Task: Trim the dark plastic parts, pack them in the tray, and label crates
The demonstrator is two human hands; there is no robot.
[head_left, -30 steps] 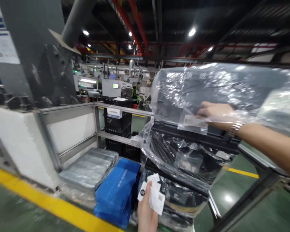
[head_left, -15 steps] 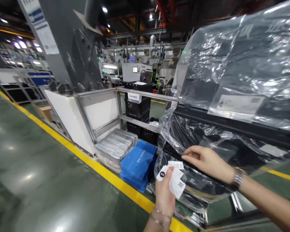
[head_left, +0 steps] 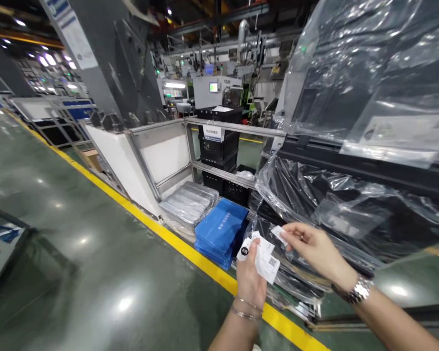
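Observation:
In the lower middle, my left hand (head_left: 251, 273) pinches a small fan of white labels (head_left: 266, 265); one bears a black round mark and another a square code. Just to the right, my right hand (head_left: 310, 246) grips a single small white label (head_left: 279, 235) between thumb and fingertips, close above the others. Behind both hands are dark parts wrapped in clear plastic bags (head_left: 336, 219) on a rack. The print on the labels is mostly too small to read.
Left of my hands lie a stack of blue folded sheets (head_left: 219, 226) and a plastic-wrapped grey bundle (head_left: 190, 202). A metal rail frame (head_left: 237, 127) stands ahead, with black crates (head_left: 219, 151) behind it. A yellow floor line (head_left: 175, 246) runs diagonally past a grey pillar (head_left: 113, 63).
My right hand has taken the small printed label from the fan in my left hand and now holds it apart. The camera view has turned slightly left and down.

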